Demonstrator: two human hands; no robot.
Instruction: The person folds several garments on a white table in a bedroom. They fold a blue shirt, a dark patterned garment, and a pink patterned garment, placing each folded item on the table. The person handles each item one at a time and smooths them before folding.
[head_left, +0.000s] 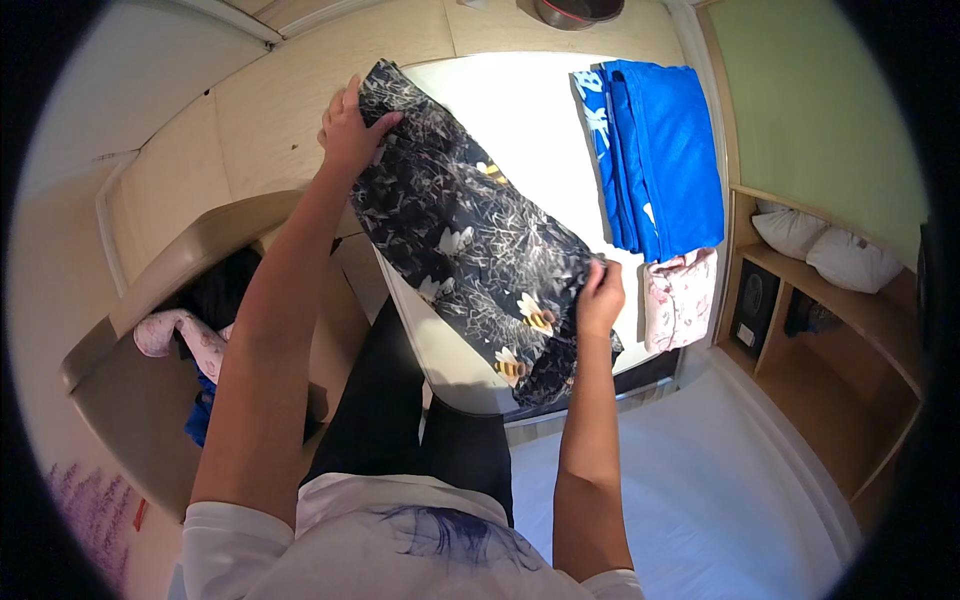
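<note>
A black and grey printed garment (465, 225) with a bee pattern stretches slantwise between my hands, over the white tabletop (517, 105). My left hand (352, 127) grips its upper left end, the thumb lying on top of the cloth. Lower right, my right hand (598, 296) pinches the opposite edge, where the fabric bunches and hangs down. On the table's right side lies a folded blue cloth item (667, 157) with pale markings. Just below it rests a folded pink printed garment (679, 300).
A beige armchair or tub (135, 390) at left holds loose clothes, among them a pink printed garment (180, 334). Wooden shelves (817, 352) with white cushions (847, 259) stand at right. A dark round container (577, 11) sits beyond the table. A white bed-like surface (675, 495) is lower right.
</note>
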